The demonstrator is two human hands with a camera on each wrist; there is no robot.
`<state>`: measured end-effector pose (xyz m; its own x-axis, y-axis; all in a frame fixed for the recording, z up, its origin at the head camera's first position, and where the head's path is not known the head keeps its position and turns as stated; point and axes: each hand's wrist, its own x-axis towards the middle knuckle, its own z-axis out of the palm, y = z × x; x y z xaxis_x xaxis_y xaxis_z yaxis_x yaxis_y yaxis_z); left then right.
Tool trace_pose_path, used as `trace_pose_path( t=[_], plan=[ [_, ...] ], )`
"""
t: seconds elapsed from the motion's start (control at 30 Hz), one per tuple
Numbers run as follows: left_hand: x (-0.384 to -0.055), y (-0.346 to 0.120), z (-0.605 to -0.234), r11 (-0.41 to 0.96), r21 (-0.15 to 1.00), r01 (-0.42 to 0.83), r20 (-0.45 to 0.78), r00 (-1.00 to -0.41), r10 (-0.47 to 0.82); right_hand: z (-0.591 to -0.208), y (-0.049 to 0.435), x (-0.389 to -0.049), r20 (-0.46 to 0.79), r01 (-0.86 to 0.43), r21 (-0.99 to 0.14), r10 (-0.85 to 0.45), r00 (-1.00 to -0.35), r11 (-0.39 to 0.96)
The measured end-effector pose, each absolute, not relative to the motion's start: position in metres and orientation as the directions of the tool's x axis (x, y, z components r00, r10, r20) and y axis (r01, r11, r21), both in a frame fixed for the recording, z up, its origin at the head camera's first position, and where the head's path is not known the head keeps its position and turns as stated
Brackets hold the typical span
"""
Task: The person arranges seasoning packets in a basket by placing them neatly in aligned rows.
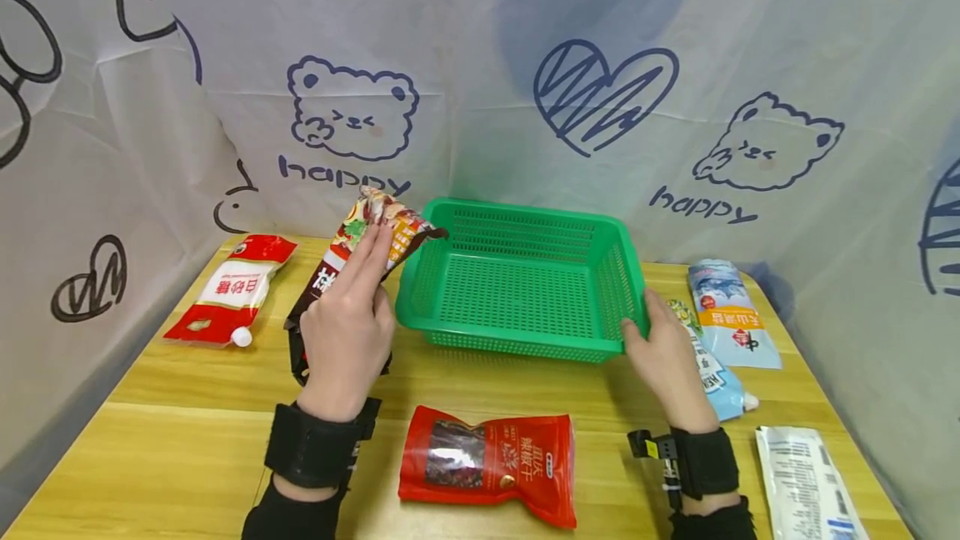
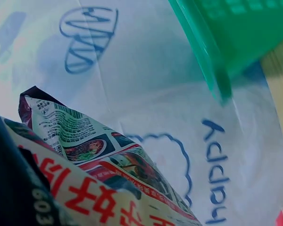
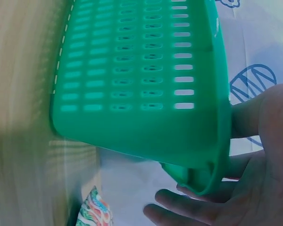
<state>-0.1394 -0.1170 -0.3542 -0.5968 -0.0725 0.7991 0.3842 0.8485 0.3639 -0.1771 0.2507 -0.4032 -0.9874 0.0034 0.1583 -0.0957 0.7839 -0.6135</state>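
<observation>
Head view: left hand (image 1: 348, 315) is on a dark packet (image 1: 330, 265) standing tilted just left of the green basket (image 1: 510, 345). Two fingers lie straight along its face, but the hand covers its middle and the thumb's hold is hidden, so can't tell if it's pinching. Right hand (image 1: 663, 348) grips the basket's near right corner, thumb at the rim. That hand partly hides a pale blue pouch (image 1: 716, 382) next to a blue-and-white packet (image 1: 731, 315). Red windowed packet (image 1: 487, 469) lies near, red-and-white pouch (image 1: 232, 294) far left. The white packet (image 1: 810, 482), near right, gets cut off by the frame.

Left wrist view: packet's printed side is up close and cut off, fingers out of sight. Only a cropped corner of the basket makes it in, and it's pretty soft.

Right wrist view: the rim sits between one finger, half hidden behind it, and the others, spread loosely outside the corner. Table's blurry, and a colourful scrap (image 3: 94, 209) is too cropped to identify.
</observation>
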Motion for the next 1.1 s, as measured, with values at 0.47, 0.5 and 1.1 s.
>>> trace_pose_path(
  t=[0.47,0.5,1.1],
  plan=[
    [-0.133,-0.086,-0.354,0.821,0.215,0.529,0.839,-0.53,0.122,-0.389,0.239,-0.168,0.294,-0.19,-0.616,-0.001,-0.956,0.765],
    [-0.133,-0.084,-0.354,0.815,0.204,0.542,0.841,-0.524,0.138,-0.388,0.236,-0.166,0.313,-0.208,-0.621,-0.004,-0.95,0.756],
    [-0.125,-0.055,-0.358,0.753,0.056,0.655,0.787,-0.493,0.37,-0.368,0.182,-0.136,0.231,-0.272,-0.947,-0.227,-0.946,0.169]
  ],
)
